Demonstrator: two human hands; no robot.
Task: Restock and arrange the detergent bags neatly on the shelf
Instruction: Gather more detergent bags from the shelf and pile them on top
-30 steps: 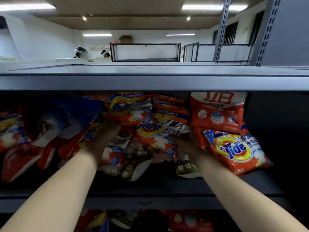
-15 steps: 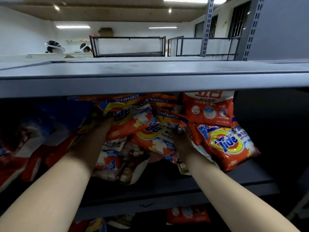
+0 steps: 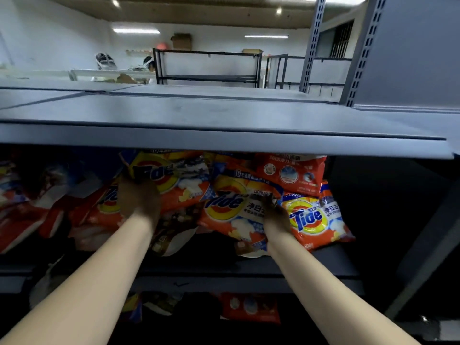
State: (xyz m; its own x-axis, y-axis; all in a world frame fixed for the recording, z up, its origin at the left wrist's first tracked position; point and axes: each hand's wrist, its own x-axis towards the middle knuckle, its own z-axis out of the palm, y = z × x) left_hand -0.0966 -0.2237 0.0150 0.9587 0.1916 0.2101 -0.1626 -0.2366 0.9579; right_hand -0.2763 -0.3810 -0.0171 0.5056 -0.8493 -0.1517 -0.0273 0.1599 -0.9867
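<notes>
Item: orange plastic Tide detergent bags (image 3: 231, 210), heaped on grey metal shelf (image 3: 249, 270). Left hand (image 3: 139, 200) grips upper bag; right hand (image 3: 275, 215) pinches bag beside it. Advice: lift clear, stand upright, labels forward.

A shop or stockroom is indicated by grey steel shelving (image 3: 224, 143) with slotted uprights (image 3: 362, 51), on which orange plastic detergent bags (image 3: 316, 217) are piled. Empty black metal racks (image 3: 206, 68) are seen behind, under fluorescent ceiling tubes (image 3: 135, 30).

Bare shelf (image 3: 249, 266) front is passable; the detergent bags (image 3: 231, 207) crowd behind.
</notes>
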